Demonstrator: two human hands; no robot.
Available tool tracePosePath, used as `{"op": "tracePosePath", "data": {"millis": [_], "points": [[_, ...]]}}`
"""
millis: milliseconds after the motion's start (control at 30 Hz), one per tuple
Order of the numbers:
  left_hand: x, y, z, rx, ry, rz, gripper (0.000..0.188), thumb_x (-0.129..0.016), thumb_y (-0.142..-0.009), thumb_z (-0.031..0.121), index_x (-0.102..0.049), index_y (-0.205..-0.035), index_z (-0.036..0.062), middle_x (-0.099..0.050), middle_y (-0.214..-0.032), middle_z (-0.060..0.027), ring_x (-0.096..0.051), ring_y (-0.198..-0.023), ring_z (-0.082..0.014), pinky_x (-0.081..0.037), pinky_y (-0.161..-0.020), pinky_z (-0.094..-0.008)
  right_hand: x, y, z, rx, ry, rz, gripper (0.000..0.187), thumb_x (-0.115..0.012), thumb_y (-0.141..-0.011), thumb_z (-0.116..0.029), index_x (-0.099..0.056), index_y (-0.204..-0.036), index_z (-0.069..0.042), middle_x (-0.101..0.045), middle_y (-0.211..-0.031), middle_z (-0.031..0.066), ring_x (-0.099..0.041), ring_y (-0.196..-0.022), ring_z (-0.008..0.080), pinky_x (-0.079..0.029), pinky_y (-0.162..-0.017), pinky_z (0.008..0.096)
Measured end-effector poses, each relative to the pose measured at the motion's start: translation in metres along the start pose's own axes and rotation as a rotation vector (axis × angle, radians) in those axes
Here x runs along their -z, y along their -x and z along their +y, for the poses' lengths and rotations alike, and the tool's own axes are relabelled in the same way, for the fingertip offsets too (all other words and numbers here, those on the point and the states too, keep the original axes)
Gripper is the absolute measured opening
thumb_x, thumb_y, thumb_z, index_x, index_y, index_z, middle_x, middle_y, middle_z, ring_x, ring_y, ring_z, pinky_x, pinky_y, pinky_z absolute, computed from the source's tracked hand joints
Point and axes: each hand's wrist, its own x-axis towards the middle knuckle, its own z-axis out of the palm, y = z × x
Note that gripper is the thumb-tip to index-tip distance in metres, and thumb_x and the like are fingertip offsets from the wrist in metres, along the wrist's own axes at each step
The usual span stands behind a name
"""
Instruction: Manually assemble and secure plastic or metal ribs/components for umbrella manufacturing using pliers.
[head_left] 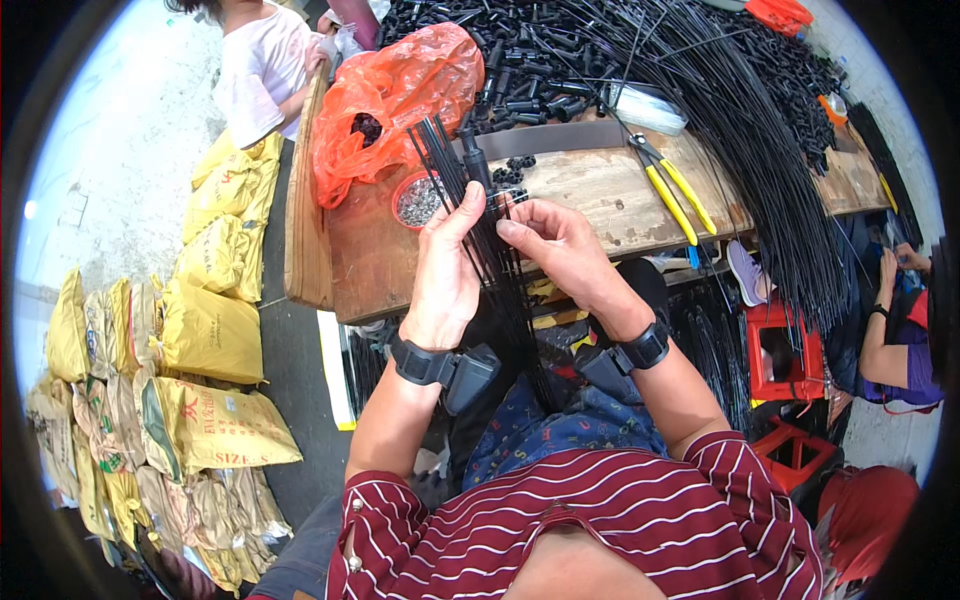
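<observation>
Head view: a bundle of black rods (478, 215) is clamped by left hand (445, 275) and right hand (560, 250) together; big rod pile (740, 130) on workbench (600, 190) judged left unprocessed.

Dressed in a dark red shirt (590, 520) with thin white stripes, short sleeves ending above the elbows. Black strap with a dark grey boxy device on each wrist, left (440, 365) and right (625, 358). Blue patterned cloth (560, 425) over the lap.
</observation>
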Motion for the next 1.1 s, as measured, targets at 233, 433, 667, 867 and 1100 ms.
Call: {"op": "tracePosePath", "data": {"millis": [233, 433, 667, 867, 1100], "points": [[0.002, 0.003, -0.005, -0.116, -0.090, -0.066, 0.022, -0.059, -0.094, 0.026, -0.063, -0.100, 0.0047, -0.067, -0.090, -0.0047, -0.062, -0.081, -0.0115, -0.051, -0.074, -0.0267, -0.008, 0.002, 0.006, 0.047, 0.028, 0.093, 0.014, -0.065, -0.089, -0.012, -0.062, -0.083, 0.000, -0.059, -0.073, -0.0039, -0.048, -0.067, 0.0021, -0.040, -0.057, 0.0210], [-0.001, 0.001, -0.009, -0.243, -0.232, -0.064, 0.021, -0.061, -0.094, 0.023, -0.064, -0.098, 0.0027, -0.067, -0.090, -0.0048, -0.061, -0.080, -0.0093, -0.049, -0.074, -0.0245, -0.013, 0.005, -0.001, 0.068, 0.075, 0.179, 0.016, -0.067, -0.087, -0.012, -0.064, -0.083, 0.003, -0.063, -0.070, 0.0004, -0.051, -0.067, 0.0026, -0.043, -0.058, 0.0212], [-0.005, -0.002, -0.009, -0.239, -0.206, -0.123, 0.026, -0.057, -0.096, 0.028, -0.063, -0.103, 0.0039, -0.066, -0.092, -0.0046, -0.060, -0.085, -0.0103, -0.048, -0.079, -0.0266, -0.007, 0.005, -0.008, 0.178, 0.215, 0.194, 0.020, -0.072, -0.083, -0.014, -0.065, -0.080, 0.005, -0.064, -0.069, 0.0047, -0.055, -0.071, 0.0071, -0.047, -0.064, 0.0257], [-0.009, -0.002, -0.008, -0.218, -0.241, -0.162, 0.034, -0.053, -0.097, 0.035, -0.060, -0.105, 0.0034, -0.064, -0.096, -0.0047, -0.061, -0.090, -0.0139, -0.049, -0.085, -0.0291, -0.003, 0.007, -0.010, 0.106, 0.084, 0.189, 0.021, -0.073, -0.083, -0.015, -0.059, -0.074, -0.002, -0.060, -0.073, -0.0012, -0.051, -0.070, 0.0043, -0.044, -0.064, 0.0224], [-0.006, -0.003, -0.011, -0.160, -0.222, -0.170, 0.035, -0.052, -0.097, 0.036, -0.059, -0.108, 0.0035, -0.062, -0.099, -0.0040, -0.060, -0.094, -0.0129, -0.049, -0.085, -0.0287, 0.000, 0.009, -0.008, 0.090, -0.102, 0.133, 0.014, -0.070, -0.086, -0.009, -0.058, -0.080, -0.006, -0.055, -0.076, -0.0074, -0.045, -0.068, 0.0000, -0.039, -0.060, 0.0178]]}}
